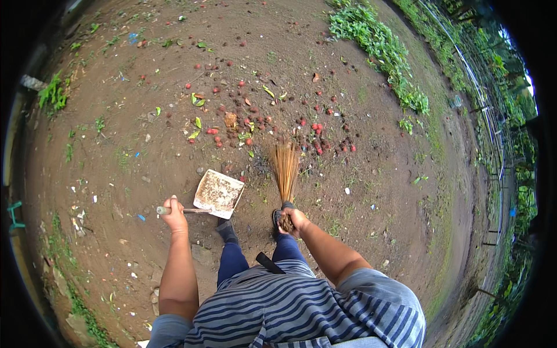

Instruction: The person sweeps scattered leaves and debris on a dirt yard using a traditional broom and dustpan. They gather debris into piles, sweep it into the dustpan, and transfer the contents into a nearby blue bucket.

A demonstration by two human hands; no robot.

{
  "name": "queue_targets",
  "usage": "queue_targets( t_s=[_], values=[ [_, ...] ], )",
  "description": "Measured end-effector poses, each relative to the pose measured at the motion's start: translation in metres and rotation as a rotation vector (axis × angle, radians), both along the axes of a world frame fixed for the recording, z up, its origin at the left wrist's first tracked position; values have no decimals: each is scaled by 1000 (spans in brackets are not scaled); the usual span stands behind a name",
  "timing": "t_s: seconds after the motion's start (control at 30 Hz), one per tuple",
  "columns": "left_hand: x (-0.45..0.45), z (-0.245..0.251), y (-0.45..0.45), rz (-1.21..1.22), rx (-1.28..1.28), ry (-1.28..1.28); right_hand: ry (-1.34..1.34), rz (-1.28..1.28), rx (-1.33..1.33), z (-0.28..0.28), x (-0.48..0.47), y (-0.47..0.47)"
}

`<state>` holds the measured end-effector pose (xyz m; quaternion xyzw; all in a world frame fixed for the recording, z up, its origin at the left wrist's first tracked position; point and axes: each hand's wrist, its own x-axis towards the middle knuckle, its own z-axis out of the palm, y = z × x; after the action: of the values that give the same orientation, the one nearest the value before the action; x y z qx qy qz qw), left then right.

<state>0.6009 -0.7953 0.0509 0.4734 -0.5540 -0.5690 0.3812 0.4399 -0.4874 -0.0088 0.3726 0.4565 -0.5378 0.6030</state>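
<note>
My left hand (175, 215) grips the handle of a long-handled dustpan (219, 192), whose pale, dirt-stained pan is held low in front of my left foot. In my right hand (294, 222) is the bound end of a stick broom (285, 172); its bristles fan out forward, their tips at the near edge of the scattered fruit. Red and dark round fruits (317, 128), possibly rambutans, lie over the bare soil ahead, mixed with green and yellow leaves (198, 122) and a brown leaf (230, 119).
Low green plants (378, 48) grow in a strip at the upper right, with a wire fence (489, 117) beyond. Small litter bits (79, 217) dot the soil at left. A green plastic object (16, 215) stands at the far left edge. Stones (155, 298) lie near my left elbow.
</note>
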Motion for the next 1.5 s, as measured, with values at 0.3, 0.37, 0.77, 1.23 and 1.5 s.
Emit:
queue_targets(
  t_s=[0.3, 0.37, 0.77, 1.23, 1.5],
  values=[
    [36, 13, 46, 278, -109, 61, 53, 530, -150, 9, -68, -12],
    [52, 18, 49, 349, -90, 61, 48, 580, -216, 20, -52, -5],
    [94, 18, 62, 581, -85, 10, 228, 671, -141, 17, -126, -123],
    [71, 10, 0, 517, -60, 111, 94, 547, -128, -2, -111, -194],
    [52, 6, -67, 485, -19, 118, 365, 551, -184, 19, -44, -233]
  ],
)
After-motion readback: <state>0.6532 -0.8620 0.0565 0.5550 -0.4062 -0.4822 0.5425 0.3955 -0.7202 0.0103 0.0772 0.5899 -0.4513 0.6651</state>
